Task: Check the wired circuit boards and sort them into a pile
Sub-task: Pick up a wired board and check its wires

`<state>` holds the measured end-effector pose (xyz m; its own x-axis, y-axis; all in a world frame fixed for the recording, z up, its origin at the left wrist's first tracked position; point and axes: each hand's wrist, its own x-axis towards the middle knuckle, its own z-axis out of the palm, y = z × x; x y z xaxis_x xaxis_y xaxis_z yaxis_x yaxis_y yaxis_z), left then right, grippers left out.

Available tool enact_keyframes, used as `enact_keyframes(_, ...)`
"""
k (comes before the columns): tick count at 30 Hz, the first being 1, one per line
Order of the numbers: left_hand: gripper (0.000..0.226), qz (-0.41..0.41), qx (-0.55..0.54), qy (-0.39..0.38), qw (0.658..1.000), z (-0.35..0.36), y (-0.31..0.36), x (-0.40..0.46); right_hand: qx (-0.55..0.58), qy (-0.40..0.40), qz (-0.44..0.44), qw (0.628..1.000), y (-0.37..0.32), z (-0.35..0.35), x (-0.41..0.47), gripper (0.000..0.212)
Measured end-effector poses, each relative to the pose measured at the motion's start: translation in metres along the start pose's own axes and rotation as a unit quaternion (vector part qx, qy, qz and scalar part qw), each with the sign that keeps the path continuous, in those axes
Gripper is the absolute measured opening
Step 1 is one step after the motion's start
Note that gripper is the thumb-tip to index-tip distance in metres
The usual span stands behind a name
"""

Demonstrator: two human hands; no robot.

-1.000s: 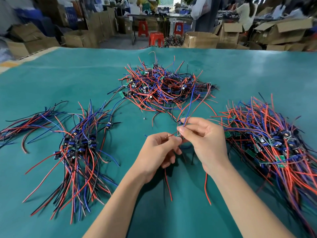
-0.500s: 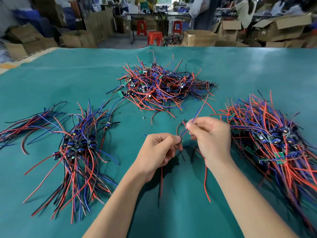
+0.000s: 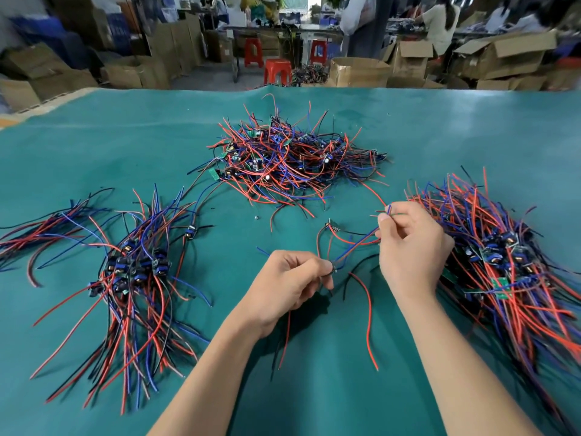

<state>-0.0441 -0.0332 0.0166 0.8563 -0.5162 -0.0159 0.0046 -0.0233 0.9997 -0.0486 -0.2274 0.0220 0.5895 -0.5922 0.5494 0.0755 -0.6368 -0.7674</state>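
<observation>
My left hand (image 3: 289,281) pinches a small wired circuit board (image 3: 334,270) between thumb and fingertips; the board itself is mostly hidden. Its red, blue and black wires fan out from there. My right hand (image 3: 412,247) pinches the ends of the blue and red wires (image 3: 355,247), drawn out up and to the right. A tangled heap of wired boards (image 3: 292,158) lies at the table's middle back. An aligned pile of boards (image 3: 135,269) lies at the left, with its wires running toward me. Another large pile (image 3: 503,250) lies at the right, just beyond my right hand.
The table is covered with a teal mat (image 3: 125,143). A loose bundle of wires (image 3: 41,231) lies at the far left. A tiny loose part (image 3: 256,218) sits in front of the heap. Cardboard boxes, red stools and people stand beyond the far edge.
My right hand has moved right and slightly up, away from my left hand, drawing the blue and red wires out straight. My left hand stayed in place holding the board.
</observation>
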Motion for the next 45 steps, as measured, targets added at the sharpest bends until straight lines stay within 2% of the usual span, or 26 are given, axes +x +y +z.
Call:
enact_keyframes(2, 0.029, -0.002, -0.009, -0.004, 1.000, 0.000, 0.000, 0.000, -0.018, 0.014, -0.016, 1.000, 0.000, -0.001, 0.000, 0.003)
enact_keyframes(4, 0.027, -0.003, -0.016, -0.010, 1.000, -0.001, 0.000, 0.000, 0.002, 0.027, 0.011, 1.000, -0.001, -0.001, 0.001, 0.005)
enact_keyframes(8, 0.032, -0.006, -0.059, 0.001, 0.998, -0.003, -0.003, 0.001, 0.035, 0.065, 0.127, 0.989, 0.004, -0.005, 0.009, 0.025)
enact_keyframes(11, 0.030, 0.006, -0.100, 0.049, 0.994, -0.003, -0.006, 0.004, 0.143, 0.029, 0.209, 0.967, -0.011, 0.001, 0.001, 0.027)
enact_keyframes(14, 0.024, 0.013, -0.139, 0.073, 0.988, -0.001, -0.006, 0.006, 0.136, -0.107, 0.169, 0.970, -0.024, 0.014, -0.017, 0.027)
enact_keyframes(16, 0.025, 0.011, -0.164, 0.082, 0.983, -0.003, -0.006, 0.007, 0.149, -0.202, 0.139, 0.958, -0.030, 0.019, -0.028, 0.030)
enact_keyframes(18, 0.026, 0.015, -0.168, 0.092, 0.981, -0.004, -0.007, 0.007, 0.160, -0.263, 0.100, 0.946, -0.032, 0.021, -0.035, 0.027)
enact_keyframes(20, 0.027, 0.023, -0.155, 0.101, 0.983, -0.004, -0.007, 0.008, 0.160, -0.277, 0.072, 0.945, -0.031, 0.021, -0.035, 0.018)
enact_keyframes(22, 0.027, 0.028, -0.134, 0.102, 0.985, -0.004, -0.008, 0.008, 0.168, -0.273, 0.082, 0.944, -0.030, 0.019, -0.033, 0.014)
enact_keyframes(24, 0.028, 0.025, -0.121, 0.096, 0.988, -0.002, -0.008, 0.007, 0.192, -0.277, 0.091, 0.937, -0.030, 0.019, -0.031, 0.015)
enact_keyframes(29, 0.026, 0.006, -0.092, 0.098, 0.991, 0.001, -0.008, 0.005, 0.200, -0.306, 0.048, 0.929, -0.032, 0.016, -0.029, 0.018)
enact_keyframes(31, 0.024, -0.002, -0.085, 0.093, 0.992, 0.002, -0.006, 0.005, 0.206, -0.316, 0.064, 0.924, -0.030, 0.013, -0.025, 0.019)
enact_keyframes(37, 0.029, -0.015, -0.082, 0.047, 0.995, 0.001, 0.002, 0.000, 0.266, -0.300, 0.119, 0.908, -0.031, 0.014, -0.025, 0.017)
enact_keyframes(41, 0.030, -0.026, -0.045, -0.008, 0.999, 0.002, 0.007, -0.003, 0.309, -0.214, 0.198, 0.906, -0.029, 0.014, -0.018, 0.017)
enact_keyframes(45, 0.030, -0.027, 0.007, -0.038, 0.999, 0.002, 0.009, -0.005, 0.317, -0.142, 0.228, 0.910, -0.026, 0.009, -0.010, 0.015)
